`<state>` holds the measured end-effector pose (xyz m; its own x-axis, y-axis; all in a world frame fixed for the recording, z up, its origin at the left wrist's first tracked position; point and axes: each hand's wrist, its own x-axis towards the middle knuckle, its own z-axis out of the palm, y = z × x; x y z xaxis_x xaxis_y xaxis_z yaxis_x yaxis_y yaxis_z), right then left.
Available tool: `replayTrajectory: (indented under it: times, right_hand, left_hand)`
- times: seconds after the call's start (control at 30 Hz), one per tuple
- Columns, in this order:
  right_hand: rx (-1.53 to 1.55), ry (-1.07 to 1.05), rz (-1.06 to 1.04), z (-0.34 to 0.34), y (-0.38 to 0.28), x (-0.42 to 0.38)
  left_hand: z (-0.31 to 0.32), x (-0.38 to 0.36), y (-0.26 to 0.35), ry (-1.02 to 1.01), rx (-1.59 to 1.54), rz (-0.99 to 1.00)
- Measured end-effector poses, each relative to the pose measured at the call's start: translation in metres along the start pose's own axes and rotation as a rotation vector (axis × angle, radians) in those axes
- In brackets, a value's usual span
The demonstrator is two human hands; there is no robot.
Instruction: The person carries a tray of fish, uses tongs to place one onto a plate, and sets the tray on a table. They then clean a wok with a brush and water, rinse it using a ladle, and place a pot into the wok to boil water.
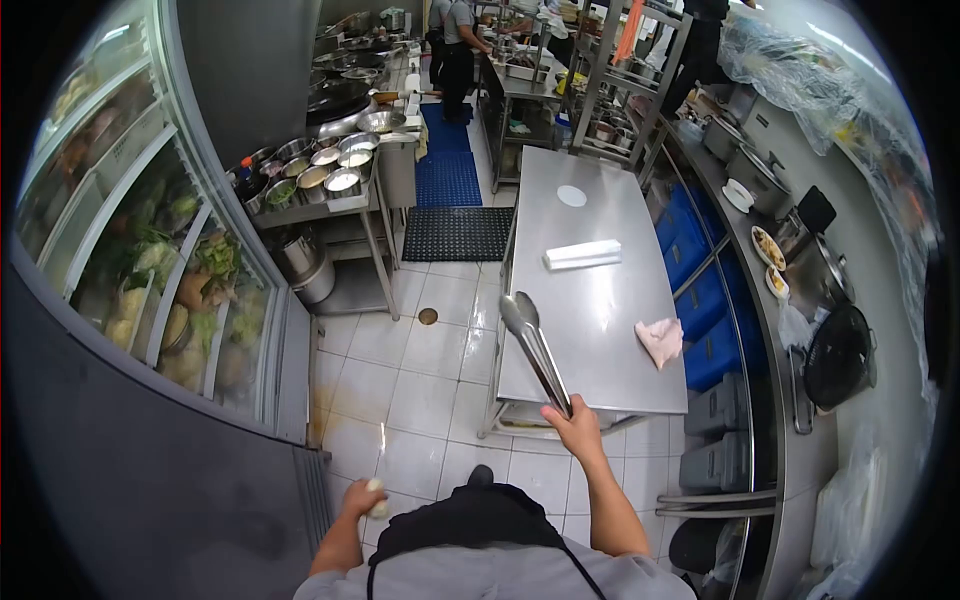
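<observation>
My right hand point(578, 430) is closed round the handle end of long metal tongs point(543, 348), which point up and away over the near left part of the steel table point(600, 375). Low on the left, above the tiled floor, my left hand point(358, 498) is closed on a small pale thing point(376, 497), mostly covered by the fingers; I cannot tell its kind. On the table lie a crumpled pinkish cloth point(660, 342), a white roll point(583, 255) and a white round disc point(571, 196).
A glass-front fridge point(185, 270) full of vegetables stands at the left. Beyond it, a steel stand point(340, 208) bears several containers. Black and blue mats point(455, 234) lie along the aisle, where people point(458, 50) stand. On the right, a counter point(745, 245) holds pots and dishes.
</observation>
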<state>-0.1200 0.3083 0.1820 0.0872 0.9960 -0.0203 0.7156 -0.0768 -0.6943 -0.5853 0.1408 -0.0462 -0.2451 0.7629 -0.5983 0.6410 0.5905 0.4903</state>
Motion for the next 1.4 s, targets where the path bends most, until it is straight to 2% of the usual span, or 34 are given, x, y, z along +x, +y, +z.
replayTrajectory:
  times: [0.03, 0.1, 0.17, 0.27, 0.37, 0.43, 0.5, 0.57, 0.6, 0.63, 0.7, 0.8, 0.9, 0.93, 0.97, 1.03, 1.1, 1.23, 1.4]
  right_hand:
    - [-0.076, -0.014, -0.020, -0.005, -0.012, 0.016]
    - [-0.228, -0.035, -0.057, -0.010, -0.031, 0.051]
    - [-0.430, -0.029, -0.158, -0.011, -0.038, 0.086]
    - [-0.618, 0.032, -0.299, 0.001, -0.028, 0.137]
    - [-0.728, -0.016, -0.252, 0.016, -0.015, 0.181]
    - [-0.694, 0.076, -0.253, 0.014, -0.044, 0.191]
    - [-0.671, 0.115, -0.227, 0.024, -0.059, 0.193]
    - [-0.663, 0.124, -0.201, 0.038, -0.060, 0.201]
    - [-0.731, 0.027, -0.140, 0.045, -0.055, 0.207]
    - [-0.727, 0.037, -0.118, 0.052, -0.064, 0.210]
    - [-0.717, 0.058, -0.071, 0.060, -0.089, 0.213]
    - [-0.459, 0.231, 0.021, 0.086, -0.123, 0.216]
    - [-0.020, 0.193, 0.167, 0.122, -0.126, 0.216]
    - [0.225, 0.132, 0.231, 0.139, -0.114, 0.217]
    - [0.566, 0.036, 0.462, 0.138, -0.146, 0.213]
    - [0.782, -0.019, 0.616, 0.156, -0.150, 0.216]
    - [0.967, -0.058, 0.679, 0.159, -0.157, 0.228]
    - [1.270, -0.140, 0.723, 0.152, -0.162, 0.284]
    - [1.466, -0.287, 0.550, 0.126, -0.166, 0.401]
  left_hand:
    - [-0.001, 0.004, -0.032, 0.037, 0.011, -0.057]
    - [-0.027, -0.014, -0.055, 0.021, 0.035, -0.224]
    - [-0.043, -0.023, -0.077, 0.082, -0.194, -0.328]
    - [-0.057, -0.014, -0.092, 0.202, -0.258, -0.434]
    - [-0.066, 0.033, -0.105, 0.182, -0.230, -0.401]
    - [-0.105, 0.048, -0.045, 0.120, -0.202, -0.380]
    - [-0.133, 0.083, -0.028, 0.047, -0.261, -0.372]
    - [-0.143, 0.151, -0.038, 0.071, -0.295, -0.239]
    - [-0.146, 0.193, -0.040, 0.065, -0.311, -0.217]
    - [-0.155, 0.227, -0.036, 0.058, -0.329, -0.192]
    - [-0.181, 0.277, 0.003, 0.103, -0.146, -0.092]
    - [-0.235, 0.299, 0.110, -0.023, -0.310, 0.164]
    - [-0.237, 0.342, 0.178, -0.141, -0.501, 0.310]
    - [-0.243, 0.340, 0.211, -0.216, -0.550, 0.326]
    - [-0.251, 0.333, 0.246, -0.291, -0.598, 0.339]
    - [-0.254, 0.332, 0.298, -0.421, -0.673, 0.379]
    - [-0.251, 0.340, 0.339, -0.528, -0.644, 0.397]
    - [-0.249, 0.368, 0.395, -0.642, -0.557, 0.431]
    - [-0.268, 0.416, 0.451, -0.567, -0.571, 0.389]
